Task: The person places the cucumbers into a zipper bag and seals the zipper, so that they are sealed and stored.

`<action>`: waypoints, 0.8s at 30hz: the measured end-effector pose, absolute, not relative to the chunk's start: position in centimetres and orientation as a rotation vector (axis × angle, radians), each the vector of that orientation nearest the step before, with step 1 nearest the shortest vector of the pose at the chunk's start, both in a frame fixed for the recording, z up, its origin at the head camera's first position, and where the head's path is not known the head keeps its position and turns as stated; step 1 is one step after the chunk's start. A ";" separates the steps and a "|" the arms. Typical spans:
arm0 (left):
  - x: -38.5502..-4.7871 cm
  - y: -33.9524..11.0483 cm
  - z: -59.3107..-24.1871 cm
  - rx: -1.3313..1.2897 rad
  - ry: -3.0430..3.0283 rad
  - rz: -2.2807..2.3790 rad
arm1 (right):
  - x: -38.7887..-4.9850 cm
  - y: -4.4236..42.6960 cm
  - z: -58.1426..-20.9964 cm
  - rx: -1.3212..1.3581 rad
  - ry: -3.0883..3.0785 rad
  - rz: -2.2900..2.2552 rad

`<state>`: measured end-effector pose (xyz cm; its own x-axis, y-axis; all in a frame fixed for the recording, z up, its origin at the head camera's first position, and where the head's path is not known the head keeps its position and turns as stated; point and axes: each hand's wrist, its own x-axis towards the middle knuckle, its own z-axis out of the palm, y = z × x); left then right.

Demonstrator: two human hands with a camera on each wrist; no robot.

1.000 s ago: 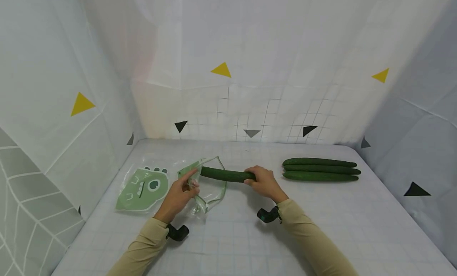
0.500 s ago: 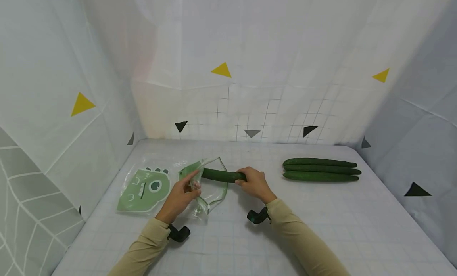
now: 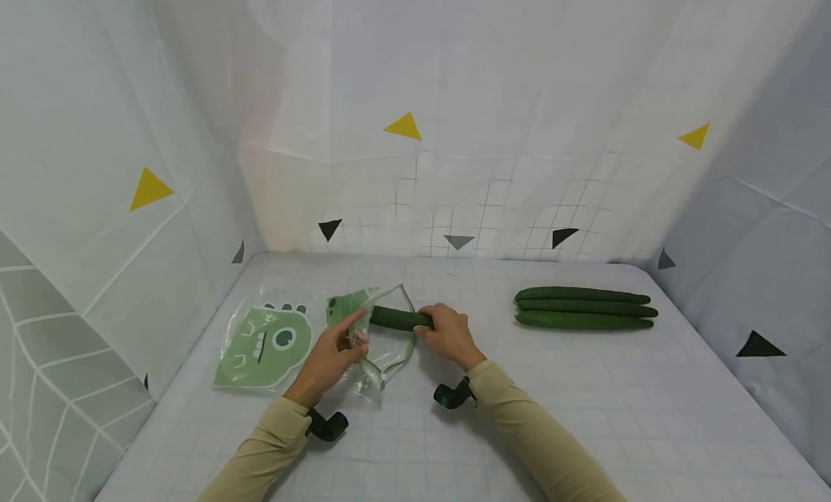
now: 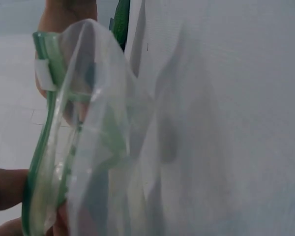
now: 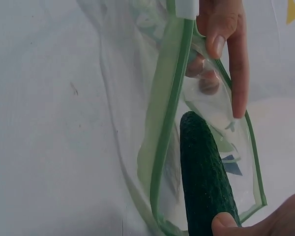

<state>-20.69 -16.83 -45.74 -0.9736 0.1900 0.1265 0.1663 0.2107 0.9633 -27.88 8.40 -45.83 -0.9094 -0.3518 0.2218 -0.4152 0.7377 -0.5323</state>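
Observation:
In the head view my left hand pinches the mouth of a clear zip bag with a green print. Its index finger lies straight along the plastic in the right wrist view. My right hand grips one end of a cucumber, thumb on top. That cucumber's far end is inside the bag mouth, partly hidden behind plastic and left fingers. The green zip rim stands spread around the cucumber in the right wrist view. Crumpled clear plastic fills much of the left wrist view.
Another clear bag with a green one-eyed monster print lies flat at the left. Three cucumbers lie side by side at the back right of the white table. White sheet walls stand behind and at both sides.
My right hand has moved left, pushing the cucumber further into the bag, so less of it shows outside. My left hand has hardly moved.

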 end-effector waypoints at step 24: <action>-20.4 -16.5 -45.3 0.330 2.364 1.967 | -28.8 12.2 -46.0 0.869 -2.904 0.656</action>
<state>-20.41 -16.53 -45.30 -0.9761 0.1936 0.0985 0.1320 0.1689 0.9768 -28.77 12.24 -45.97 -0.8422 -0.5161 0.1561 -0.5331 0.7536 -0.3845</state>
